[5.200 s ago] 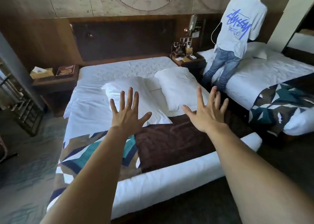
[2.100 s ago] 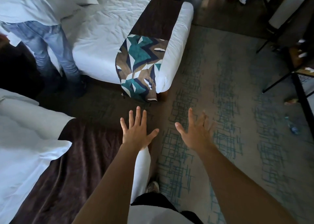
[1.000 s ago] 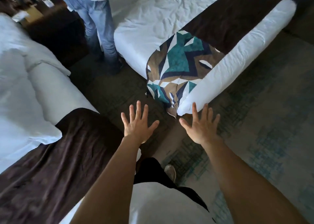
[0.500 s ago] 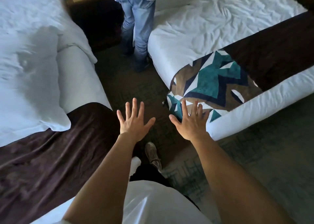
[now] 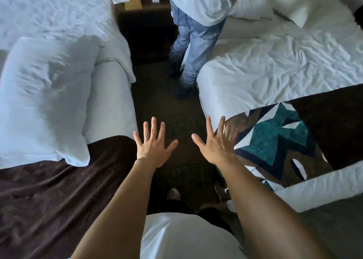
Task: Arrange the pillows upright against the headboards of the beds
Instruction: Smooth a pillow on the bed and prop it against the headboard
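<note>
Grip: nothing is held; left hand [image 5: 152, 146] and right hand [image 5: 216, 146] are spread wide.
Pillow [image 5: 45, 93]: ten o'clock; judged soft, light; best gripped at both ends.

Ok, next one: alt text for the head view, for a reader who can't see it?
The left hand and right hand reach out open and empty over the aisle between two beds. A white pillow lies flat on the left bed by its brown runner; a person in jeans stands beside the right bed.
</note>
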The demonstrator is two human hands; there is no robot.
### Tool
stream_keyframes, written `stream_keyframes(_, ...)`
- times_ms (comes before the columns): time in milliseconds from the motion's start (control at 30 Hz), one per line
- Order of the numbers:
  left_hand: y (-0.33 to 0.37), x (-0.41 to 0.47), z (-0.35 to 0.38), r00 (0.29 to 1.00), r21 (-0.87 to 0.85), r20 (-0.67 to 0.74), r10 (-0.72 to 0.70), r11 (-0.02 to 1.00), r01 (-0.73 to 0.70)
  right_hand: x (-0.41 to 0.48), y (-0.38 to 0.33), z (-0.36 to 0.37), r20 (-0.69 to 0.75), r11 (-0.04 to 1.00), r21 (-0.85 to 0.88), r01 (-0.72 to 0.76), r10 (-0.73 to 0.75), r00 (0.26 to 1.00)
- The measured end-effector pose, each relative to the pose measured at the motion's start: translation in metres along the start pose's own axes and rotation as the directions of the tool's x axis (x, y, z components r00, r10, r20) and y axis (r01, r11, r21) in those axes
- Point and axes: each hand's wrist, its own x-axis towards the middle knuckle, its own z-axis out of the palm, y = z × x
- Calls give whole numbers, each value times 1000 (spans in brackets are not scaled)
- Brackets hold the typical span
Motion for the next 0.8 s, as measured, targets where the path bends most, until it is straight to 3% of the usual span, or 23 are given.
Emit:
stream_keyframes(367,-14,83,-23,992,0,-25,-126,992,126,110,-37,-26,18,979,-61,192,-191,981)
stream_keyframes(800,0,206,-88,898,-225,-72,-435,884,410,287,-75,-85,41,839,-160,519,-520,853)
